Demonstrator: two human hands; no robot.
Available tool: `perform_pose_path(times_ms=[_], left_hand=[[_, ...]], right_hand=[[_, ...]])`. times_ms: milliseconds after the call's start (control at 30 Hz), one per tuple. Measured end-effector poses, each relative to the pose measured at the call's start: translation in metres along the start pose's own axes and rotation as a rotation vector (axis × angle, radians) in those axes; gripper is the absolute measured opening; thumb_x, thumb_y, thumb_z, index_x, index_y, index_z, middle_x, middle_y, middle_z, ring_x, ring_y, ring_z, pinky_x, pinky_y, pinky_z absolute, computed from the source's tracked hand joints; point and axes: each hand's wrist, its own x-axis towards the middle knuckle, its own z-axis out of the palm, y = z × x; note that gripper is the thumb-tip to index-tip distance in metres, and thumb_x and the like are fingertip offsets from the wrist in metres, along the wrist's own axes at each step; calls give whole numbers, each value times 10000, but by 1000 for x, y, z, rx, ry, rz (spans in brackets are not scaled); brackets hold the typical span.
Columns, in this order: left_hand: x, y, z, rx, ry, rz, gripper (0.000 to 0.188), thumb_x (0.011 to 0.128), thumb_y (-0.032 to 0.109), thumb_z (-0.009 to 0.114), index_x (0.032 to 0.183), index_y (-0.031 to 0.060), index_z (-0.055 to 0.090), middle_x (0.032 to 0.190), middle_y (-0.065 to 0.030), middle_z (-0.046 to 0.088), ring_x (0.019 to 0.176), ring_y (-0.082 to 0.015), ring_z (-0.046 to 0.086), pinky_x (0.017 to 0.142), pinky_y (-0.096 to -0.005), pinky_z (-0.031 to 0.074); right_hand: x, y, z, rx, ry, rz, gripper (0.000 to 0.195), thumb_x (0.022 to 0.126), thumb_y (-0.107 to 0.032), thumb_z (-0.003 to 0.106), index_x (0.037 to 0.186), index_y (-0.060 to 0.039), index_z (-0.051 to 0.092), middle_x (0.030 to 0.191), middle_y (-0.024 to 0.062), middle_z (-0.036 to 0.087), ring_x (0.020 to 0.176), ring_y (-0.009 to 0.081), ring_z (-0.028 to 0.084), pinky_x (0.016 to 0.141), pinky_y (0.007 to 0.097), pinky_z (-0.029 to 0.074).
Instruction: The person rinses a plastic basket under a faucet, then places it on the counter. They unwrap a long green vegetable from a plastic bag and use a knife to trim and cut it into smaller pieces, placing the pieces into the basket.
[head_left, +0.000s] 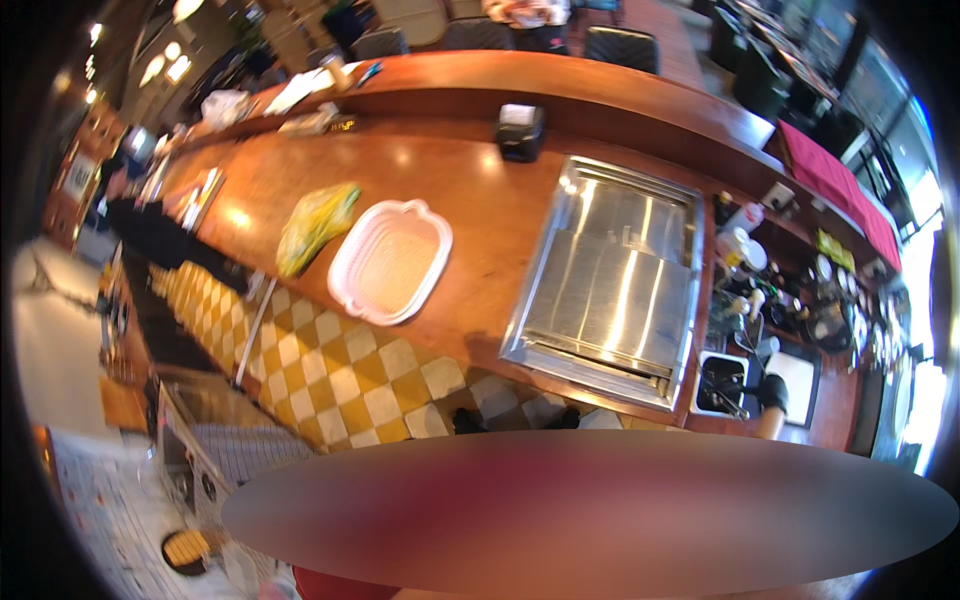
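Observation:
My right hand (771, 394), in a black glove, reaches in at the right. It is over the edge between a small black-basin sink (718, 366) and a white cutting board (791, 379). Its fingers point toward the sink's tap (739, 412), but whether they grip anything is too small to tell. My left hand is out of view; a large blurred oval hides much of the lower picture. Before me, a stainless steel counter unit (611, 277) is set into the wooden counter (480, 262). Left of it sit a pink-and-white plastic basket (390, 262) and a yellow-green plastic bag (316, 229).
A small black printer (519, 133) stands against the raised bar ledge (555, 73). Bottles and containers (742, 244) crowd the right counter. A person in dark clothes (154, 232) is at the far left, above the checkered tile floor (337, 367).

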Motion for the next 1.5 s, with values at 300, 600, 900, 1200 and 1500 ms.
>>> perform_pose_path(times_ms=[300, 600, 900, 1200, 1500], left_hand=[[4, -99, -82, -173, -36, 56, 292, 944, 200, 464, 1162, 43, 580, 952, -155, 668, 739, -276, 646, 574, -374, 517], [98, -188, -343, -411, 402, 82, 184, 854, 283, 563, 866, 118, 642, 732, -58, 615, 568, -192, 545, 555, -361, 472], [178, 114, -551, -324, 585, 730, 249, 926, 189, 558, 1054, -10, 638, 1017, -79, 656, 971, -172, 606, 885, -303, 456], [315, 286, -596, -75, 441, 933, 170, 875, 124, 613, 982, 2, 666, 943, -70, 666, 860, -156, 595, 817, -296, 479], [435, 410, -547, 8, -267, 268, 262, 884, 313, 635, 941, 64, 692, 790, -50, 654, 641, -143, 584, 591, -317, 469]], right_hand=[[-99, -159, 57, 577, -190, -18, 399, 884, -159, 623, 1251, -21, 549, 1116, 109, 617, 1004, 228, 609, 922, 344, 475], [-308, -415, 279, 1304, -1135, 110, 98, 878, -160, 615, 922, -76, 590, 783, 5, 522, 711, 151, 526, 682, 320, 467], [-419, -477, 380, 187, -908, 125, 561, 769, -493, 743, 1094, -47, 646, 736, 15, 545, 603, 124, 518, 476, 283, 437], [-448, -459, 498, 606, -525, 366, 673, 789, -14, 637, 1423, -6, 412, 943, 17, 654, 730, 95, 560, 680, 248, 474], [-424, -477, 512, 21, -242, 75, 354, 819, -357, 692, 953, -33, 647, 834, 166, 688, 782, 334, 654, 675, 404, 487]])
